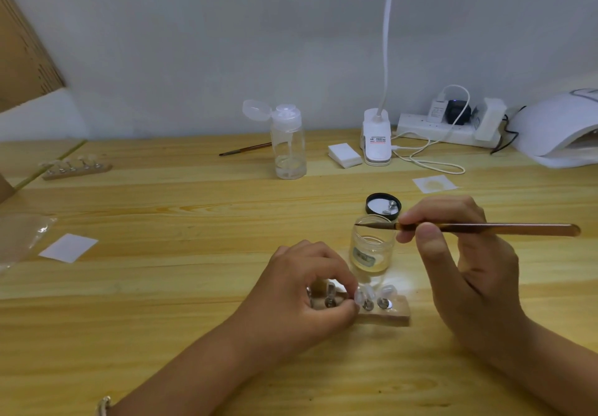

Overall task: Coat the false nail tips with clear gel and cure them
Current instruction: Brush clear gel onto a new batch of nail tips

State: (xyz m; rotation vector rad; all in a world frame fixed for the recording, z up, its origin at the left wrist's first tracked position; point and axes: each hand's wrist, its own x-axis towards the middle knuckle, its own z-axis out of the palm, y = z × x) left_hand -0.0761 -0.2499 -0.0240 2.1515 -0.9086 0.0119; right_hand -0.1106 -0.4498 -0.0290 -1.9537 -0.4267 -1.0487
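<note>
A small wooden block (393, 313) near the table's front carries clear false nail tips (386, 292) on metal stands. My left hand (304, 289) pinches one nail tip stand (359, 299) on that block. Just behind stands an open glass jar of clear gel (370, 249). My right hand (459, 260) holds a brown brush (485, 228) level, with its bristle tip over the jar's rim. The jar's black lid (383, 205) lies upturned behind it, with small metal parts inside. The white curing lamp (556, 130) sits at the far right.
A clear pump bottle (289, 143) with its cap flipped open stands mid-table, a second brush (246, 149) behind it. A second block of nail tips (76, 168) is far left. A clip lamp (376, 143), power strip (446, 129), wipes (344, 155) and plastic bag (19, 237) lie around.
</note>
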